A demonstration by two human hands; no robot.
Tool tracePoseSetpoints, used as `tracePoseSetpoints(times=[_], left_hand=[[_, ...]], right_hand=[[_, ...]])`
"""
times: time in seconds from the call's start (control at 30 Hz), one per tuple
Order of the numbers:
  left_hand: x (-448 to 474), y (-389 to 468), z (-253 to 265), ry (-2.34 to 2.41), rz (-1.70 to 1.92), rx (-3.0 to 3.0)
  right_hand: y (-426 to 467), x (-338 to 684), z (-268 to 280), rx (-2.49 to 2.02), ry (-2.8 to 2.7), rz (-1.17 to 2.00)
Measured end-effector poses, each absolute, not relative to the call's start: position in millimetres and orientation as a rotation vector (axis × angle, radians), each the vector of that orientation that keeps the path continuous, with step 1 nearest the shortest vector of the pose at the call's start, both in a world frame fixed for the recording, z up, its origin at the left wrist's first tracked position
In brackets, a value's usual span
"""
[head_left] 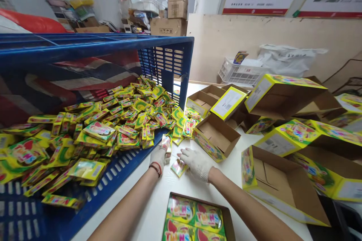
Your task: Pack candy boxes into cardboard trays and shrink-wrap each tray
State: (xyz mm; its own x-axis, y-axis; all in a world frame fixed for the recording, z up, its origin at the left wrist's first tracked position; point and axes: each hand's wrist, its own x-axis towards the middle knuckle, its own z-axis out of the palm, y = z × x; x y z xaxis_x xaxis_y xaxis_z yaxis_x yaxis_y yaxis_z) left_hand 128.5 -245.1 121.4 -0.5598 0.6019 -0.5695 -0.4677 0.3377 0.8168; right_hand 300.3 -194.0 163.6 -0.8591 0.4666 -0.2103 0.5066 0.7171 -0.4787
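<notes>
My left hand point(158, 157), in a white glove with a bracelet at the wrist, is closed on a small yellow-green TWINS box point(166, 142) held on end by the blue crate's edge. Just to the right, my right hand point(198, 164), also gloved, has its fingers and thumb around another small box point(178, 168) low over the white table point(158, 203). Below my hands stands an open display carton point(230, 218), with small TWINS boxes lying face up in rows inside. A few loose small boxes point(187, 128) lie beyond my hands.
On the left a blue plastic crate point(169, 41) lies on its side, with a heap of small boxes point(135, 113) spilling toward its edge. Open cartons point(217, 135) stand behind my right hand, and more point(283, 180) are stacked at right. A white basket point(240, 71) sits by the wall.
</notes>
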Motion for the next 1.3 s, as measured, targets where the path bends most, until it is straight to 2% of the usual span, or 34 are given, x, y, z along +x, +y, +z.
tracePoseSetpoints(times=[0.07, 0.1, 0.2, 0.4, 0.6, 0.7, 0.8, 0.87, 0.97, 1.1, 1.23, 1.3], left_hand=[[126, -263, 120, 1.744, 1.383, 0.29], [123, -271, 121, 1.796, 1.366, 0.38], [112, -290, 128, 1.933, 1.286, 0.686], [122, -311, 141, 1.884, 0.958, 1.29], [134, -320, 151, 1.923, 0.769, 1.509], [121, -327, 170, 2.106, 0.842, 1.541], [100, -327, 189, 2.42, 0.971, 1.623], [86, -321, 196, 2.61, 1.0, 1.62], [74, -306, 196, 2.707, 0.891, 1.462], [67, -293, 192, 2.705, 0.746, 1.311], [59, -288, 186, 2.703, 0.826, 1.284], [56, -286, 185, 2.682, 0.855, 1.246]], right_hand=[[-191, 293, 164, 0.516, 2.872, -0.373], [-189, 290, 164, 0.5, 2.845, -0.302], [-191, 288, 160, 0.62, 2.822, -0.273], [-212, 295, 147, 0.521, 3.249, -0.226], [-225, 276, 153, 0.514, 2.953, -0.262], [-227, 280, 182, 0.682, 2.859, -0.404], [-239, 307, 219, 0.784, 2.962, -0.828], [-256, 331, 235, 0.699, 2.895, -1.157], [-293, 354, 232, 0.742, 2.562, -1.347], [-339, 346, 198, 0.859, 2.486, -1.101], [-362, 330, 181, 0.881, 2.75, -0.774], [-362, 328, 181, 0.848, 2.767, -0.705]])
